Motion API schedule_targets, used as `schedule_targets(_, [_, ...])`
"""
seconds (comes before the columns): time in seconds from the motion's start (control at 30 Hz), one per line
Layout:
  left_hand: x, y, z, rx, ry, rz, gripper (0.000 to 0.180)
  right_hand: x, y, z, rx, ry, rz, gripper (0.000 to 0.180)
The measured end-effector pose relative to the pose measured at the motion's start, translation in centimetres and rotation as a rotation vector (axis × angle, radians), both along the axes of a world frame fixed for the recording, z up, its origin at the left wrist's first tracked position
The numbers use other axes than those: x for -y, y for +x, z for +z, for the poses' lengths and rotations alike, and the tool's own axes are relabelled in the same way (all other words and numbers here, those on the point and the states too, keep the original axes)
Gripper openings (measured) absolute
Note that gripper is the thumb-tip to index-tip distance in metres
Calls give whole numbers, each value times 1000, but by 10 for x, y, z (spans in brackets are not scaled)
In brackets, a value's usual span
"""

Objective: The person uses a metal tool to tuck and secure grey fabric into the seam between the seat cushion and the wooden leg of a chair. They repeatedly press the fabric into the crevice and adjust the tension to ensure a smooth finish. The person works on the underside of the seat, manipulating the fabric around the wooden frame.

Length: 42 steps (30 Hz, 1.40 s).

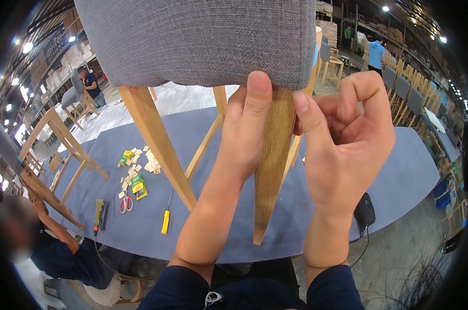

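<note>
At frame centre, the left hand (244,129) and right hand (347,139) have their fingers clamped on the wooden chair leg (270,170) beneath the grey seat (203,41); an uneven pull could likely twist the leg loose over the desk (141,227)

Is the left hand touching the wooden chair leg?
Touching. The head view shows the left hand wrapped against the wooden chair leg, thumb pressed up at the grey seat.

both bare forearms rise from the lower edge; left hand (247,129) fingers extended upward, right hand (347,139) loosely curled, thumb pressing inward.
</note>
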<state>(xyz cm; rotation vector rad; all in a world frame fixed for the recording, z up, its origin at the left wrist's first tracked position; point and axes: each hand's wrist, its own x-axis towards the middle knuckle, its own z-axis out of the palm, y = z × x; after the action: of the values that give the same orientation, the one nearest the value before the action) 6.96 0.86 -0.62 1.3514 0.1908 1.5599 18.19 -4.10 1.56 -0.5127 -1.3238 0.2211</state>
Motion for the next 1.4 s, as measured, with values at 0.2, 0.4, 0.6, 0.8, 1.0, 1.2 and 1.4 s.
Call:
schedule_targets(0.2, [1,-8,-3,-27,9,-42,78,5,-7,-4,69,-9,-159,34])
schedule_targets(0.4, [8,-6,6,24,-54,-68,73,28,16,-9,101,-184,-126,29])
schedule_targets(0.6, [0,-17,2,-300,39,94,71,18,20,-20,17,-134,-14,26])
schedule_targets(0.8, [11,-9,4,-197,17,145,59,18,30,-24,77,-150,-33,17])
schedule_targets(1.0, [14,-8,5,32,-62,-98,52,12,32,-31,9,-145,50,10])
schedule_targets(1.2, [40,-47,6,-499,507,1262,35,13,43,-35,100,-156,-21,7])
schedule_targets(1.4, [35,-59,79,-725,1372,1399,36,6,29,-34,31,-99,-8,7])
